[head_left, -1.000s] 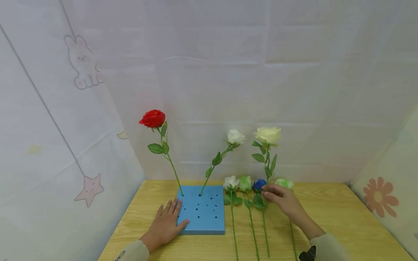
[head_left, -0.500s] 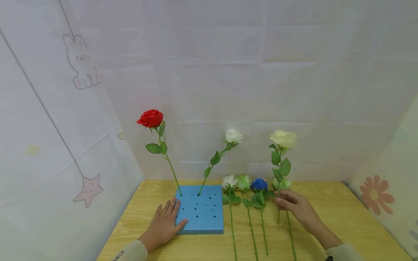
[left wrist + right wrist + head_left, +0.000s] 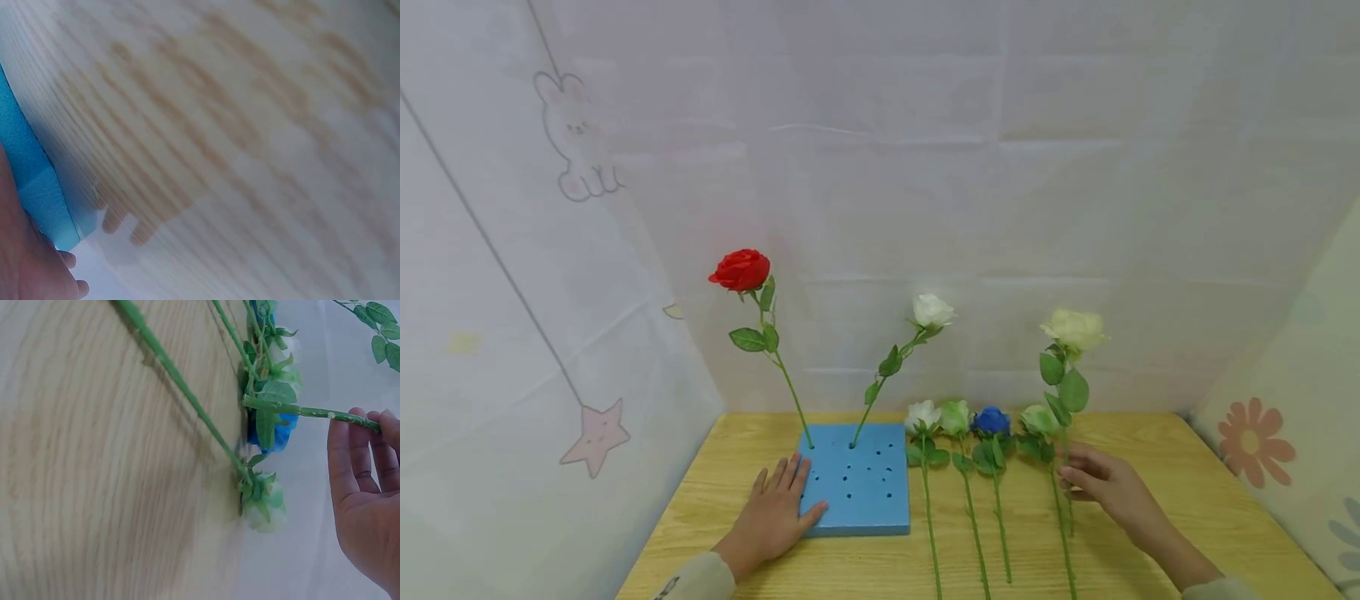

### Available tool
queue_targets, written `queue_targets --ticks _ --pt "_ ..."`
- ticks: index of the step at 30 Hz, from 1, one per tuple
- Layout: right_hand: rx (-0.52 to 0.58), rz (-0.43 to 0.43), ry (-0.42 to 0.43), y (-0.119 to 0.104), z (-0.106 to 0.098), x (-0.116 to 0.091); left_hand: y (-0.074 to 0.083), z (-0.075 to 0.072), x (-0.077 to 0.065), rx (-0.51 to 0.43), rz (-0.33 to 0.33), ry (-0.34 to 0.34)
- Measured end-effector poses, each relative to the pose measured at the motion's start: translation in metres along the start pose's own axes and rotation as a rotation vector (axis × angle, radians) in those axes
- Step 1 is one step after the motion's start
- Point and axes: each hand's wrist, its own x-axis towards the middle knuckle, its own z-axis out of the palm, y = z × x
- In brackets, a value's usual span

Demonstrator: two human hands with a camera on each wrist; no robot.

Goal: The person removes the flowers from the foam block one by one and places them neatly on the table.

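Observation:
My right hand (image 3: pixel 1108 487) pinches the stem of a pale yellow rose (image 3: pixel 1075 330), which stands upright with its bloom against the backdrop. In the right wrist view the cut end of its stem (image 3: pixel 294 410) points away from the fingers, clear of the table. My left hand (image 3: pixel 769 518) rests flat with spread fingers on the left edge of a blue board (image 3: pixel 868 508) dotted with small holes. A red rose (image 3: pixel 741 270) leans left from one hole at the back, and a white rose (image 3: pixel 933 310) leans right from another.
Right of the board lie a white rose (image 3: pixel 922 417), a green-tinged rose (image 3: pixel 956 418), a blue rose (image 3: pixel 992 420) and another green-tinged rose (image 3: pixel 1040 419), blooms toward the back. A pale printed cloth (image 3: pixel 865 192) hangs behind the wooden table (image 3: pixel 1187 508).
My right hand has moved right with the pale yellow rose, from over the blue rose to beside the rightmost green-tinged one. My left hand stays on the board.

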Motion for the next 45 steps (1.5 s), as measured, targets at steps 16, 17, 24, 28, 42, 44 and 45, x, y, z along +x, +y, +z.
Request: queue_targets --ticks 16,17,24,28,42,44,45 --pt "-0.024 0.128 -0.084 0.013 -0.021 -0.012 0.002 -0.003 -0.003 0.006 0.001 0.006" --pt "-0.021 0.132 -0.085 0.014 -0.022 -0.013 0.002 -0.003 -0.003 0.007 0.0 0.001" --pt "0.022 0.147 -0.099 0.022 -0.027 -0.019 0.0 -0.005 -0.001 0.002 -0.003 0.008" --pt "0.04 0.16 -0.116 0.028 -0.031 -0.024 0.0 -0.004 -0.002 -0.016 0.003 0.0" --pt "0.075 0.214 -0.115 0.043 -0.043 -0.037 -0.002 0.001 -0.001 -0.026 0.001 -0.01" --pt "0.077 0.224 -0.117 0.045 -0.044 -0.038 -0.001 -0.001 -0.001 -0.022 0.001 -0.013" --pt "0.075 0.222 -0.124 0.046 -0.045 -0.039 -0.001 -0.001 -0.002 -0.025 0.002 -0.012"
